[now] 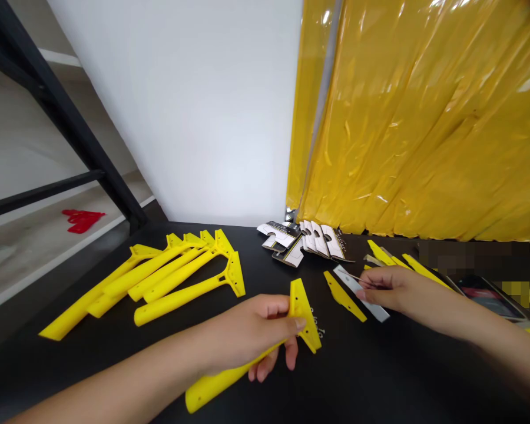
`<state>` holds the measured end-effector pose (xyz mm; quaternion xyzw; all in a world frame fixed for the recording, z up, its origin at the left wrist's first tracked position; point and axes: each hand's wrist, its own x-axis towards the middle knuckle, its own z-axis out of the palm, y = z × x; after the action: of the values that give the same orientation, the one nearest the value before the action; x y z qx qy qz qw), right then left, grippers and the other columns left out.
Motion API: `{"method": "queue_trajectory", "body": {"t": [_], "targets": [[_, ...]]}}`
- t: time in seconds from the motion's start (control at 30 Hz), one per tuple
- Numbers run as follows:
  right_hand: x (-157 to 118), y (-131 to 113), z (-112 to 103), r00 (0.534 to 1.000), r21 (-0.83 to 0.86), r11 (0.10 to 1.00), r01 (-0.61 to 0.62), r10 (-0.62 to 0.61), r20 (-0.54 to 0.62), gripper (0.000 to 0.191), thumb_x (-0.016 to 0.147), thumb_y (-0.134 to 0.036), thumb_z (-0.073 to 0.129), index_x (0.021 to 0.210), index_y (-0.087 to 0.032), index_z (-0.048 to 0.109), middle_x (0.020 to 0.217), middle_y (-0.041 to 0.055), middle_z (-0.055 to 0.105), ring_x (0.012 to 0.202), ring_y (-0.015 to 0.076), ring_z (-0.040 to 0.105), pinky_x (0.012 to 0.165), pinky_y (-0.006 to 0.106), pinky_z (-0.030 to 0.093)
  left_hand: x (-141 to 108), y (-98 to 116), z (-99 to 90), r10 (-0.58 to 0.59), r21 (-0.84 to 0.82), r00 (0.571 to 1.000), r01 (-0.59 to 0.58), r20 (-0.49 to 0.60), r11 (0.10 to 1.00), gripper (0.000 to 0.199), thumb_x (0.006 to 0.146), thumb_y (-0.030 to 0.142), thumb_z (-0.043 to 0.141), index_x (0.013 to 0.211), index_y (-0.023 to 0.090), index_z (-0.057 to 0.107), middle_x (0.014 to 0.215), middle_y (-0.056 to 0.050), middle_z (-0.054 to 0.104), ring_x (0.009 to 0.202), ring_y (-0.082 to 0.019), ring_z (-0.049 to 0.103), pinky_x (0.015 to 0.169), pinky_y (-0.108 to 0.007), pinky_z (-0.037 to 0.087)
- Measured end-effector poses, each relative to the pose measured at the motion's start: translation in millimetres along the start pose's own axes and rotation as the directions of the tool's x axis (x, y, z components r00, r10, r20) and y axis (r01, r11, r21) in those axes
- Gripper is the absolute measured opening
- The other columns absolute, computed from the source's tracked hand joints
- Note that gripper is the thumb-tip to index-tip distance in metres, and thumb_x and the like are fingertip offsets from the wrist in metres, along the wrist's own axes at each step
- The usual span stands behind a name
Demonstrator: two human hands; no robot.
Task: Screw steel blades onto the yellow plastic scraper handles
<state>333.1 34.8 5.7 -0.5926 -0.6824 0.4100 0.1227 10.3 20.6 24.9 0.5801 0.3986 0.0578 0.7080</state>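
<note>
My left hand (265, 330) is wrapped round a yellow scraper handle (221, 383), its thumb lying on the flat, holed head. Several small screws (318, 330) lie on the black table just beyond that head. To the right, the fingertips of my right hand (388, 288) are pinched at a flat silver scraper blade (373, 307), which slants over the table. A thin line shows by these fingers; I cannot make out what it is. Between the hands, a loose yellow clamping plate (344, 296) rests on the table beside the blade.
Several more yellow scraper handles (176, 297) lie fanned out at the left. Printed cards (318, 238) are stacked at the back. More yellow plates (424, 271) and a dark phone-like object (486, 297) are at the right. A yellow-wrapped stack (424, 118) and a white panel (194, 118) stand behind.
</note>
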Motion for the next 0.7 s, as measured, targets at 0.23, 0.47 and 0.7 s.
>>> {"method": "queue_trajectory", "body": {"t": [0.23,0.47,0.7], "targets": [[-19.4,-37.9,25.8,0.995,0.326,0.940,0.103,-0.102,-0.018,0.044,0.090,-0.060,0.071,0.075,-0.022,0.056,0.069,-0.0052,0.041,0.065,0.0129,0.032,0.059,0.027,0.026,-1.9,0.4,5.8,0.046,-0.068,0.999,-0.047,-0.022,0.997,0.035,0.099,0.054,0.058,0.100,0.019,0.059,0.094,-0.001,0.069,0.046,-0.004,0.051,0.037,-0.014,0.041],[-30.0,-53.4,50.3,0.984,0.495,0.867,0.059,-0.134,0.116,0.043,0.092,-0.059,0.072,0.078,-0.021,0.058,0.067,-0.0057,0.047,0.062,0.0111,0.038,0.059,0.026,0.029,-2.0,-0.2,13.8,0.078,-0.130,0.996,-0.074,0.031,0.989,0.036,0.099,0.054,0.059,0.106,0.019,0.063,0.096,-0.003,0.072,0.045,-0.004,0.052,0.036,-0.014,0.040],[-24.7,-49.0,64.7,0.979,0.476,0.877,0.062,-0.145,0.140,0.042,0.092,-0.057,0.073,0.078,-0.020,0.056,0.069,-0.0051,0.048,0.064,0.0116,0.037,0.059,0.026,0.029,-3.7,0.2,18.9,0.081,-0.083,0.996,-0.077,0.036,0.994,0.040,0.099,0.057,0.058,0.108,0.019,0.064,0.102,-0.006,0.075,0.047,-0.004,0.054,0.038,-0.014,0.041]]}}
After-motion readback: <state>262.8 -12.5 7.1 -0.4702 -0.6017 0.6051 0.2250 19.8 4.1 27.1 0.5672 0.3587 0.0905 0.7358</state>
